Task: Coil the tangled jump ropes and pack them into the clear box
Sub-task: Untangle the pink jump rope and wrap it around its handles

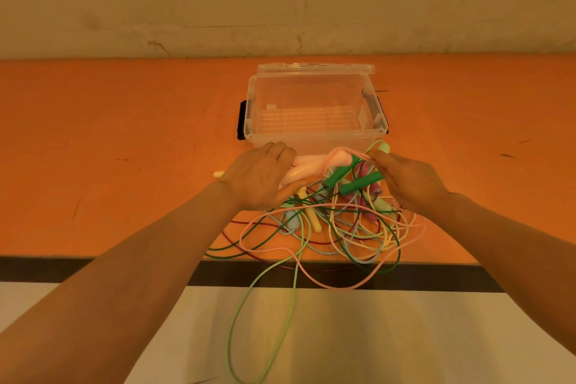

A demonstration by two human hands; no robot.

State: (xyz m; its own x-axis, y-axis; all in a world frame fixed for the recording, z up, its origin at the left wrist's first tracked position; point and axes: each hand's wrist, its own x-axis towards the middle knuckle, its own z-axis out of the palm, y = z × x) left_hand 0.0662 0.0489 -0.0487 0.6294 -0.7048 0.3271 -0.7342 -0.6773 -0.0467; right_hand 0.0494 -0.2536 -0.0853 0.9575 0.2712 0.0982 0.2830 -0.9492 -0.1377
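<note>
A tangle of jump ropes (336, 227) in pink, green, yellow, blue and dark red lies on the orange table in front of the clear box (311, 131), which stands open and holds nothing. My left hand (258, 178) grips the pale pink handles (299, 171) just in front of the box. My right hand (408, 178) pinches a loop of pink rope (352, 151) at its fingertips. Two green handles (352, 179) lie between my hands. A light green rope (249, 305) and a pink loop hang over the table's front edge.
The box's lid (314, 68) stands tipped back behind it, with black latches (241, 120) at both sides. A yellow handle tip (218, 174) pokes out left of my left hand. The wall runs close behind the orange table (124, 134), and pale floor lies below its front edge.
</note>
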